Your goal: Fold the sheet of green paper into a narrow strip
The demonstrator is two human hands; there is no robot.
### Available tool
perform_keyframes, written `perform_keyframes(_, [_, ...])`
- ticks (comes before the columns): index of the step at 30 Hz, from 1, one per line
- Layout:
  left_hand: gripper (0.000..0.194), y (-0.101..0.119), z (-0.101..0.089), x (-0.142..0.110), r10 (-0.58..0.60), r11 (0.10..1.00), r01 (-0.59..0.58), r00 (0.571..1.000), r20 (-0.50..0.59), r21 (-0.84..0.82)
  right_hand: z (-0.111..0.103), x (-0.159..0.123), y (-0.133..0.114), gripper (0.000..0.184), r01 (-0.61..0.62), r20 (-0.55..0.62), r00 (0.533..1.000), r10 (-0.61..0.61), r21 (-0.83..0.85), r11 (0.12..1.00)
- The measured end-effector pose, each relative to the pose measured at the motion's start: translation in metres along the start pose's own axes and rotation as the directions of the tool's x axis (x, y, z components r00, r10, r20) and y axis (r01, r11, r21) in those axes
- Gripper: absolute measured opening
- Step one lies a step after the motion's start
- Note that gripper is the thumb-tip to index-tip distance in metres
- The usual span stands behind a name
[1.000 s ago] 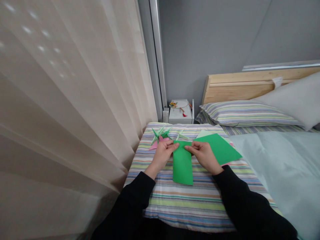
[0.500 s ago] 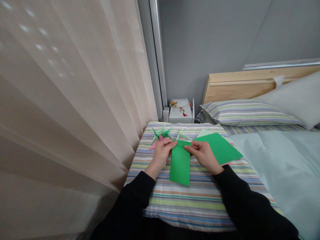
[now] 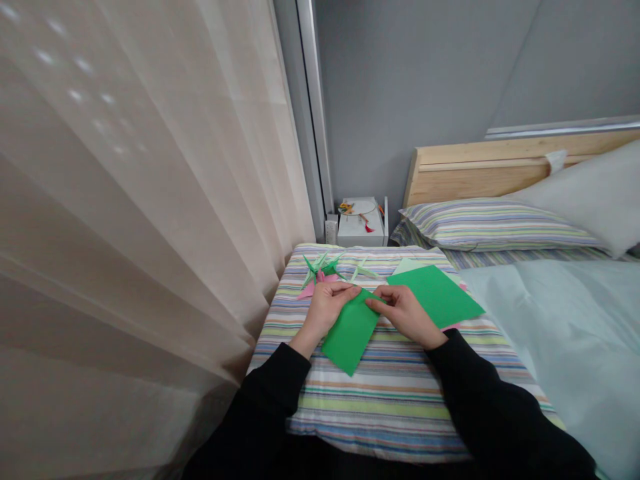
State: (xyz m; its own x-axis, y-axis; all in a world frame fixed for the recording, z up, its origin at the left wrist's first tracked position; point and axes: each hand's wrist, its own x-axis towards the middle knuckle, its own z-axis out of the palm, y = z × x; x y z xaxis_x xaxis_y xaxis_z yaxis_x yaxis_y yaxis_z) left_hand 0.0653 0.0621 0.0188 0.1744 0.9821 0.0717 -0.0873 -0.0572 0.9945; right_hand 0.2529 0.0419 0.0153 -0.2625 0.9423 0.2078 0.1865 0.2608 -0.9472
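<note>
Green paper is held in both hands above a striped bed cover (image 3: 395, 407), seen from the head camera looking down. A long green paper strip (image 3: 351, 337) sits tilted over the middle of the cover, with its low end pointing toward the left arm. The left hand (image 3: 325, 310) holds the top edge of the strip, its fingers close together and pinching the paper with the thumb. The right hand (image 3: 407, 315) holds the other side of that top end, its fingers also together on the paper. On the cover, just past the right hand, a big green paper sheet (image 3: 435, 297) lies over a pale green paper (image 3: 407, 267), and a bit of pink paper (image 3: 453, 327) peeks out. Spiky folded paper shapes (image 3: 323, 267) sit on the cover past the left hand, touching a pink paper piece (image 3: 311, 289). Black sleeves (image 3: 270, 400) cover both arms. A cream curtain (image 3: 150, 200) hangs left of the cover, and a white box (image 3: 360, 227) stands past its far end.
</note>
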Motion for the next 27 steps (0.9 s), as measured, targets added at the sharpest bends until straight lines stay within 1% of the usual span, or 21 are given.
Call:
perform_keyframes(5, [0.032, -0.002, -0.001, 0.0, -0.103, 0.995, 0.102, 0.989, 0.11, 0.015, -0.005, 0.002, 0.002, 0.038, 0.017, -0.143, 0.99, -0.018, -0.009, 1.0])
perform_keyframes(10, [0.032, -0.005, -0.004, 0.001, -0.145, 0.989, 0.141, 0.978, 0.153, 0.035, -0.014, 0.007, 0.012, 0.038, 0.02, -0.332, 0.943, -0.024, -0.015, 1.0])
perform_keyframes(12, [0.031, -0.005, -0.006, 0.002, -0.167, 0.986, 0.168, 0.976, 0.138, 0.005, -0.016, 0.008, 0.017, 0.037, 0.018, -0.392, 0.919, -0.035, -0.048, 0.999])
perform_keyframes(14, [0.029, -0.005, -0.007, 0.002, -0.189, 0.98, 0.194, 0.978, 0.091, -0.05, -0.018, 0.009, 0.02, 0.035, 0.019, -0.425, 0.903, -0.061, -0.103, 0.994])
perform_keyframes(16, [0.029, -0.006, -0.007, 0.004, -0.2, 0.974, 0.203, 0.979, 0.041, -0.099, -0.018, 0.008, 0.02, 0.028, 0.026, -0.455, 0.885, -0.098, -0.16, 0.987])
perform_keyframes(17, [0.029, -0.007, -0.007, 0.005, -0.2, 0.973, 0.201, 0.98, 0.018, -0.116, -0.018, 0.007, 0.019, 0.024, 0.039, -0.477, 0.869, -0.133, -0.202, 0.979])
perform_keyframes(18, [0.03, -0.008, -0.007, 0.006, -0.195, 0.973, 0.192, 0.981, -0.008, -0.13, -0.018, 0.006, 0.017, 0.024, 0.065, -0.488, 0.851, -0.194, -0.269, 0.961])
perform_keyframes(19, [0.029, -0.009, -0.007, 0.007, -0.188, 0.973, 0.181, 0.981, -0.037, -0.144, -0.017, 0.004, 0.016, 0.028, 0.107, -0.473, 0.835, -0.282, -0.362, 0.926])
perform_keyframes(20, [0.029, -0.01, -0.007, 0.008, -0.184, 0.972, 0.171, 0.981, -0.067, -0.16, -0.016, 0.002, 0.013, 0.034, 0.166, -0.415, 0.825, -0.383, -0.469, 0.867])
perform_keyframes(21, [0.028, -0.01, -0.007, 0.009, -0.184, 0.97, 0.166, 0.979, -0.091, -0.175, -0.015, 0.001, 0.011, 0.038, 0.238, -0.314, 0.82, -0.479, -0.574, 0.784])
perform_keyframes(22, [0.028, -0.01, -0.007, 0.01, -0.191, 0.967, 0.17, 0.976, -0.101, -0.188, -0.013, -0.001, 0.009, 0.039, 0.313, -0.188, 0.817, -0.546, -0.65, 0.692])
perform_keyframes(23, [0.028, -0.009, -0.007, 0.01, -0.204, 0.963, 0.182, 0.974, -0.096, -0.197, -0.011, -0.002, 0.007, 0.037, 0.376, -0.073, 0.813, -0.578, -0.691, 0.617])
perform_keyframes(24, [0.028, -0.008, -0.007, 0.009, -0.22, 0.958, 0.201, 0.972, -0.077, -0.203, -0.01, -0.002, 0.006, 0.032, 0.413, -0.005, 0.81, -0.586, -0.705, 0.577])
perform_keyframes(25, [0.03, -0.006, -0.007, 0.008, -0.238, 0.953, 0.223, 0.97, -0.049, -0.205, -0.009, -0.003, 0.005, 0.024, 0.428, 0.022, 0.809, -0.588, -0.707, 0.563])
perform_keyframes(27, [0.034, -0.003, -0.007, 0.007, -0.269, 0.943, 0.264, 0.963, 0.007, -0.202, -0.008, -0.003, 0.003, 0.01, 0.414, -0.015, 0.812, -0.584, -0.69, 0.594])
